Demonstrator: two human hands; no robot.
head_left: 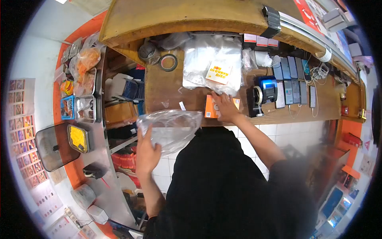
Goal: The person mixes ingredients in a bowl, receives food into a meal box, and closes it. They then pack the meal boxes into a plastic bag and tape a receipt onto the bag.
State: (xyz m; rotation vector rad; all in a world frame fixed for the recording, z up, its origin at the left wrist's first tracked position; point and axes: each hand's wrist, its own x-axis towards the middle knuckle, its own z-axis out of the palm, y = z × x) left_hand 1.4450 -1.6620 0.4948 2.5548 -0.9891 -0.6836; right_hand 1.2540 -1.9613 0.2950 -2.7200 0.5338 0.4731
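Note:
A clear plastic bag (175, 129) hangs over the front edge of the wooden counter, with my left hand (147, 153) at its left end; the fingers are pressed against or into the film. On the counter, my right hand (226, 107) lies on an orange and white box (211, 107), fingers spread over its top. Behind the box, a white packet with yellow and orange print (219, 73) rests on a stack of clear plastic bags (193, 59).
A blue and black tape dispenser (266, 91) stands right of the box, beside rows of phones (294, 85) with cables. A tape roll (168, 62) lies back left. On the left side shelf is a container of yellow pieces (78, 138).

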